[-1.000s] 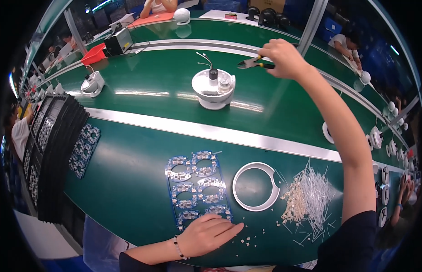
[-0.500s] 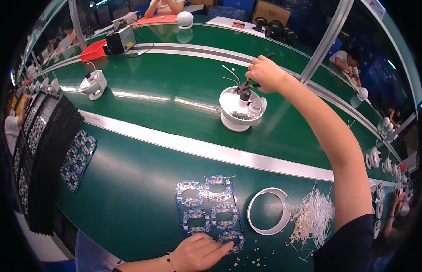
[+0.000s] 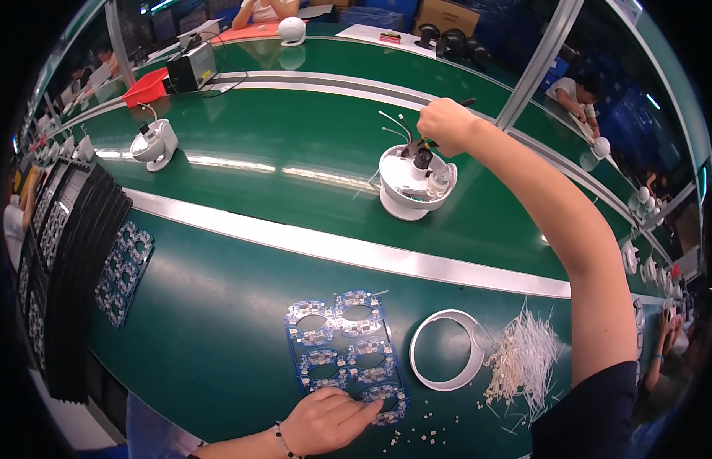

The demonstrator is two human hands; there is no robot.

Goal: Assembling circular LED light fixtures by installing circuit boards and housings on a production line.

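My right hand [image 3: 448, 126] is closed around diagonal cutters [image 3: 410, 148] with dark jaws and black-and-yellow handles. The jaws reach into the top of a round white device housing [image 3: 406, 187], beside its black lens barrel [image 3: 422, 158] and upright thin wires [image 3: 395, 122]. Whether the jaws grip a part cannot be made out. My left hand [image 3: 329, 419] rests with bent fingers on the lower right corner of a blue-edged circuit board panel [image 3: 323, 357], its fingertips closed at one oval board. The hand hides the panel's lower edge.
A white ring [image 3: 416, 367] lies beside a pile of white strips and small connectors [image 3: 533, 348]. Black trays [image 3: 88, 229] and another board panel [image 3: 126, 268] stand left. Another housing [image 3: 156, 144] sits on the green belt. A metal rail [image 3: 325, 246] separates belt and table.
The whole view has shifted slightly. My right hand sits a little lower and closer round the cutters' handles, and the white housing is slightly farther right. My left hand stays on the board panel.
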